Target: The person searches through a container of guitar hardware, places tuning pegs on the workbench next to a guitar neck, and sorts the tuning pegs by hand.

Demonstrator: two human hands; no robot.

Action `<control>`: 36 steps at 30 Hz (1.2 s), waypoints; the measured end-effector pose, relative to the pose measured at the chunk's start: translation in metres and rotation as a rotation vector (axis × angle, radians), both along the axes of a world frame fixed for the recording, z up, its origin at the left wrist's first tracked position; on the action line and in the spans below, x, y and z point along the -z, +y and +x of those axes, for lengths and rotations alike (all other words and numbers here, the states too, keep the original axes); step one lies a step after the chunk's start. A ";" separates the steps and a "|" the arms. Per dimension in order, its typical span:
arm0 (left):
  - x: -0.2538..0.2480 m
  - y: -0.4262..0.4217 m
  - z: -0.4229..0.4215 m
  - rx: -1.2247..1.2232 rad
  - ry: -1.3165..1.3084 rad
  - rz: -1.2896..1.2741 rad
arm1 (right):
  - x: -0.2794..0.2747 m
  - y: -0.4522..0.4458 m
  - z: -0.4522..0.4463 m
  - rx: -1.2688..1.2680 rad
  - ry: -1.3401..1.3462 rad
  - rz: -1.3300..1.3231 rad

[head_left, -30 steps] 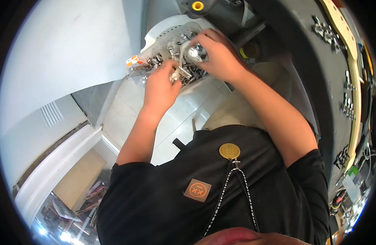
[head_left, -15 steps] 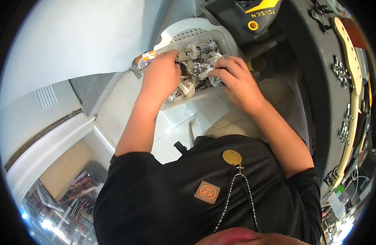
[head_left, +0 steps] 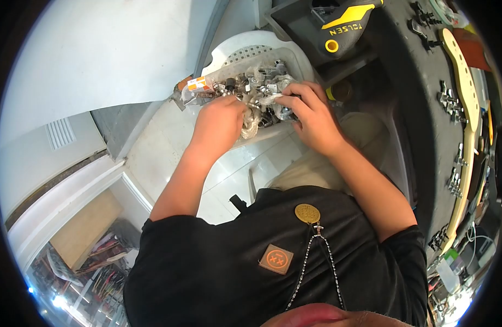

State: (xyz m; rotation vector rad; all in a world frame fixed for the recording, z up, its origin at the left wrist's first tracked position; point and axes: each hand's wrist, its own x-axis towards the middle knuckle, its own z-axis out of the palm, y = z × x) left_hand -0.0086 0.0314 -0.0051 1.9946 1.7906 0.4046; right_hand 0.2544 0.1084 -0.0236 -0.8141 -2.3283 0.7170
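A clear plastic bin [head_left: 264, 134] holds a jumble of small metal parts [head_left: 229, 86] and crumpled plastic bags [head_left: 252, 121]. It rests on a white perforated chair [head_left: 256, 38]. My left hand [head_left: 221, 121] reaches over the bin's near left side, its fingers bent together at the parts; what they grip is hidden. On the right, my right hand [head_left: 312, 115] has its thumb and fingers closed around the edge of a plastic bag of parts [head_left: 270, 99]. A small orange and white box [head_left: 198, 84] lies at the bin's left end.
A black and yellow TOLSEN tool [head_left: 346, 27] lies in a dark tray at the top. Along the dark bench at right lie a pale guitar neck [head_left: 464, 82] and several metal tuners [head_left: 451, 103]. A white panel [head_left: 98, 54] stands at left.
My right hand has gone from lifting a shiny bagged item to low over the bin. My left hand has shifted slightly down and right, uncovering parts near the orange and white box.
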 end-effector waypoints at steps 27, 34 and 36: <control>0.007 -0.021 0.029 0.022 -0.081 -0.034 | 0.003 -0.002 -0.007 0.059 -0.050 -0.028; -0.018 -0.021 0.016 -0.122 -0.190 -0.074 | 0.006 -0.001 -0.005 0.050 -0.014 -0.042; -0.030 -0.022 0.002 -0.156 0.072 -0.068 | 0.005 0.001 -0.006 0.049 -0.006 -0.029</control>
